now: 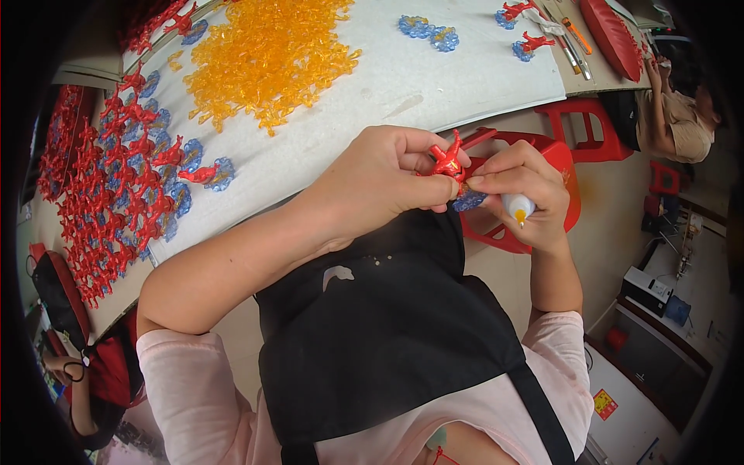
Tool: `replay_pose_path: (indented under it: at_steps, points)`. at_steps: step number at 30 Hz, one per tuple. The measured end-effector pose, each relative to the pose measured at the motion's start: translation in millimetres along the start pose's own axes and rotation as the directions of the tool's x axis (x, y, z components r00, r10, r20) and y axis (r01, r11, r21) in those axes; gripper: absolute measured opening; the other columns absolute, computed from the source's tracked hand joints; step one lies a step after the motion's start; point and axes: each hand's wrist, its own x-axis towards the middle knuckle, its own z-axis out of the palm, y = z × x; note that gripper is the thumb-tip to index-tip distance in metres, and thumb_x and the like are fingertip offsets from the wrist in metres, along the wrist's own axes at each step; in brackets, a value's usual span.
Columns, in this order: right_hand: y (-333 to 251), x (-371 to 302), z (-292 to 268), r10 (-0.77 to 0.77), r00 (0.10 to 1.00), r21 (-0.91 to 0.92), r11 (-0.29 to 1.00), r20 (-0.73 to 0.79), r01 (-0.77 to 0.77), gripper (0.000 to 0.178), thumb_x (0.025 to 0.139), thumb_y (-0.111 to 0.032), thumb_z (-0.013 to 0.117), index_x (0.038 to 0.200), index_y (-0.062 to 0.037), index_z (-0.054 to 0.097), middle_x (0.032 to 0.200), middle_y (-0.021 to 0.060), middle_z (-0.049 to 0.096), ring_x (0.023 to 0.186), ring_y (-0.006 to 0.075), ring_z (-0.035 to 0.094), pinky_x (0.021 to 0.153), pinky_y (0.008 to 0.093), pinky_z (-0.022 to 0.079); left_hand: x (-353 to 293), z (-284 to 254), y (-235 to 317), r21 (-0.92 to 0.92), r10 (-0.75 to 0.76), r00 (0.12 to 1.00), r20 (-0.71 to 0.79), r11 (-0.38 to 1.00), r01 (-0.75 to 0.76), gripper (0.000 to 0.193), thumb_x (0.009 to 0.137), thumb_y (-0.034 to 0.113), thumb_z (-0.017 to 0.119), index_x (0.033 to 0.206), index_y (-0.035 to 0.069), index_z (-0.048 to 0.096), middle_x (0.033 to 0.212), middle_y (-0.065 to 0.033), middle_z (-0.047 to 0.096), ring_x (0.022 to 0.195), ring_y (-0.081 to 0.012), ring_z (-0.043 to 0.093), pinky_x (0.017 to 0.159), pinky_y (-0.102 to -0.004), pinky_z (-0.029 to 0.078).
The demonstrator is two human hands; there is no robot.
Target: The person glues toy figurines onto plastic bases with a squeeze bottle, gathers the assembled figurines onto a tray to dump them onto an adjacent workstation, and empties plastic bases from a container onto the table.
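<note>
My left hand (pixel 380 177) pinches a small glossy red plastic figurine (pixel 448 161) above my lap, just off the table's edge. Below the figurine is a translucent blue base piece (pixel 469 202), partly covered by my fingers. My right hand (pixel 535 184) meets it there, thumb and forefinger at the join; whether the pieces touch is hidden. Tucked in the same hand is a white squeeze bottle (pixel 518 204) with a yellow nozzle and a thin tip, pointing down toward me.
On the white-covered table (pixel 372 101) lie a heap of amber plastic pieces (pixel 271 54), loose blue bases (pixel 428 32) and many red figurines on blue bases (pixel 128 186). An orange cutter (pixel 577 35) and a red tray (pixel 612 39) lie far right. Red stools (pixel 577 128) and a co-worker (pixel 678 124) are beyond.
</note>
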Motion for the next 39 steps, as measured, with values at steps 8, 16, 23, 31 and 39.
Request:
replay_pose_path:
  at_steps: [8, 16, 23, 31, 39]
  points:
    - [0.3, -0.1, 0.5, -0.004, 1.000, 0.000, 1.000, -0.002, 0.004, 0.023, 0.061, -0.001, 0.070, 0.083, -0.0059, 0.066, 0.074, 0.0058, 0.054, 0.064, 0.0146, 0.054, 0.052, 0.0236, 0.042, 0.3, -0.2, -0.9, -0.006, 0.004, 1.000, 0.006, 1.000, -0.004, 0.026, 0.077, 0.008, 0.059, 0.102, -0.001, 0.055, 0.083, -0.0058, 0.061, 0.076, -0.0074, 0.056, 0.066, -0.0192, 0.045]
    - [1.6, 1.6, 0.0, 0.007, 1.000, 0.002, 1.000, -0.009, -0.007, 0.021, 0.061, -0.002, 0.069, 0.082, -0.0057, 0.065, 0.074, 0.0060, 0.054, 0.065, 0.0148, 0.055, 0.052, 0.0236, 0.043, 1.4, -0.9, 2.9, 0.020, 0.003, 1.000, -0.003, 1.000, -0.003, 0.026, 0.077, 0.008, 0.059, 0.102, 0.000, 0.056, 0.084, -0.0058, 0.061, 0.076, -0.0069, 0.056, 0.067, -0.0191, 0.046]
    - [13.3, 12.1, 0.9, -0.086, 0.992, -0.118, 0.990, -0.096, 0.075, 0.022, 0.065, 0.000, 0.066, 0.087, -0.0051, 0.064, 0.083, 0.0078, 0.054, 0.065, 0.0144, 0.055, 0.054, 0.0234, 0.044, 13.0, -6.0, 18.2, 0.169, 0.138, 0.990, -0.014, 0.977, -0.134, 0.027, 0.078, 0.005, 0.056, 0.104, 0.000, 0.054, 0.088, -0.0043, 0.059, 0.078, -0.0067, 0.055, 0.070, -0.0197, 0.045]
    - [27.4, 8.3, -7.1, -0.059, 0.848, -0.186, 0.981, -0.526, -0.047, 0.029, 0.064, 0.005, 0.068, 0.091, -0.0038, 0.062, 0.091, 0.0115, 0.055, 0.076, 0.0192, 0.055, 0.061, 0.0247, 0.046, 122.5, -55.2, 84.3, 0.952, 0.629, 0.773, 0.080, 0.181, -0.246, 0.026, 0.075, 0.009, 0.057, 0.100, 0.002, 0.055, 0.081, -0.0099, 0.062, 0.077, -0.0170, 0.060, 0.071, -0.0270, 0.046]
    - [32.9, -35.9, -7.6, 0.112, 0.834, -0.112, 0.973, -0.540, -0.204, 0.029, 0.063, 0.009, 0.065, 0.090, -0.0013, 0.060, 0.089, 0.0125, 0.055, 0.080, 0.0225, 0.054, 0.069, 0.0281, 0.045, 205.1, -79.9, 110.1, 0.994, 0.708, 0.706, 0.017, -0.086, 0.062, 0.031, 0.074, 0.016, 0.056, 0.103, 0.006, 0.056, 0.089, -0.0175, 0.061, 0.085, -0.0307, 0.058, 0.075, -0.0391, 0.045]
